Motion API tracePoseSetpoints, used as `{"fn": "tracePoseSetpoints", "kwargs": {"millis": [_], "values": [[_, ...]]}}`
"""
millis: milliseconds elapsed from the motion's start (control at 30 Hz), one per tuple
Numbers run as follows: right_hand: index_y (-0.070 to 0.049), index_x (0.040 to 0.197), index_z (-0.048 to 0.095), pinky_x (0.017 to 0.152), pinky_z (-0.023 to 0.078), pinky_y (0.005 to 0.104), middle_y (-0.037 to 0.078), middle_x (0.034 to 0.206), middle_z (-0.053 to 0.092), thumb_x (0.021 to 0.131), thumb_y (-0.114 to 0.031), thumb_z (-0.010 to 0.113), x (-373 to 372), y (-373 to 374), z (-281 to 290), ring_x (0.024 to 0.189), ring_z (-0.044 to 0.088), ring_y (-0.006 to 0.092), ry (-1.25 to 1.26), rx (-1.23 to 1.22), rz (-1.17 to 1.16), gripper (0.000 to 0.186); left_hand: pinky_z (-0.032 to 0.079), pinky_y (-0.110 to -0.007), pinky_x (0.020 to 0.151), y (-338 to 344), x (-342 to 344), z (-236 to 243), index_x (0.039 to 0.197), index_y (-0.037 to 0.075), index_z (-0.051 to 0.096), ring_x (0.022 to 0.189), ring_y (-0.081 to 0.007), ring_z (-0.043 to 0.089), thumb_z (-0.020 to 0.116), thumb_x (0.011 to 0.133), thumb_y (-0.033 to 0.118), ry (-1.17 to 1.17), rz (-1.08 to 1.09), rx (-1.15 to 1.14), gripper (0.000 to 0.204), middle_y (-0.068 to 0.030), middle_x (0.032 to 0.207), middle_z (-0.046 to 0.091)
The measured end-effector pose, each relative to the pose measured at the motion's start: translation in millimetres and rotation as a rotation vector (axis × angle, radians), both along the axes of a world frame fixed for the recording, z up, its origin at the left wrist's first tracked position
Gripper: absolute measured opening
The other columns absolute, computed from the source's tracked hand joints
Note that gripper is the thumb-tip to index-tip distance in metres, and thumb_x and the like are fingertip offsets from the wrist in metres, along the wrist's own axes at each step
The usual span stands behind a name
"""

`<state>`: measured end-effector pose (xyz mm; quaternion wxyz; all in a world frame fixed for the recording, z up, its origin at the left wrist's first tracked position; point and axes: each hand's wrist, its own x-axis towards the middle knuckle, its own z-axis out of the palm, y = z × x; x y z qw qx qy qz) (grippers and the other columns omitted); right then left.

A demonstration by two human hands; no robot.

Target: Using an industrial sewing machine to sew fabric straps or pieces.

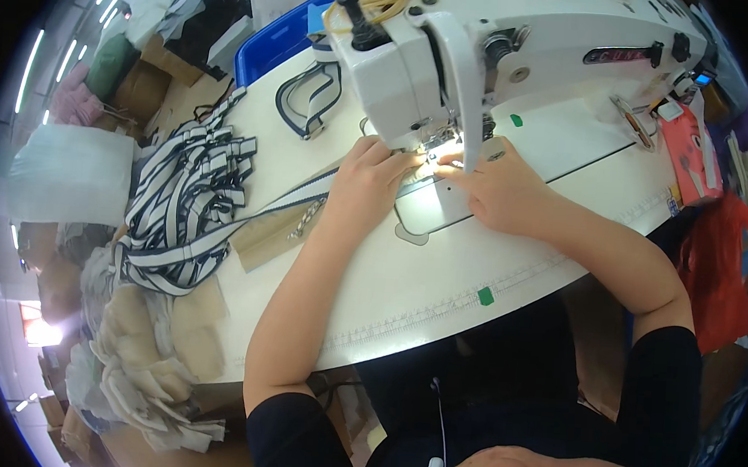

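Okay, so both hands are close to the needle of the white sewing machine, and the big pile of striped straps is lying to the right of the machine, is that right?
Not quite: the pile of striped straps lies to the left of the sewing machine, as the head view shows. The left hand and right hand are indeed close to its needle.
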<state>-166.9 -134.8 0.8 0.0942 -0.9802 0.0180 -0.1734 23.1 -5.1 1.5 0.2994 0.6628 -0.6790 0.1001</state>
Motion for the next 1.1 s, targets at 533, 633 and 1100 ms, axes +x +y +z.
{"fn": "tracePoseSetpoints", "kwargs": {"millis": [533,633,1100], "values": [[-0.012,0.122,0.059,0.098,0.033,0.0458,0.003,0.129,0.055,0.082,-0.006,0.054,1,-11,-4,0.106,0.056,0.0209,0.021,0.056,0.018,0.041,0.050,-0.037,0.078,-2,0,-1,0.090,0.010,0.072,0.091,-0.0266,0.059,0.069,0.076,0.008,0.047,0.011,0.050,0.014,-0.0060,0.088,0.065],[-0.012,0.122,0.059,0.098,0.033,0.0449,0.003,0.124,0.058,0.081,-0.006,0.054,5,-7,-3,0.104,0.056,0.0217,0.029,0.048,0.017,0.042,0.049,-0.037,0.077,1,2,-1,0.089,0.009,0.072,0.088,-0.0271,0.059,0.069,0.076,0.008,0.041,0.023,0.015,0.014,-0.0059,0.087,0.064],[-0.012,0.097,0.065,0.082,0.042,0.0371,-0.001,0.103,0.061,0.077,-0.006,0.064,8,-3,-9,0.090,0.056,0.0198,-0.131,0.120,0.218,0.020,0.047,-0.036,0.090,68,-36,12,0.100,0.009,0.070,0.104,-0.0294,0.056,0.067,0.076,0.002,0.220,-0.006,0.216,0.025,-0.0081,0.114,0.063]]}}
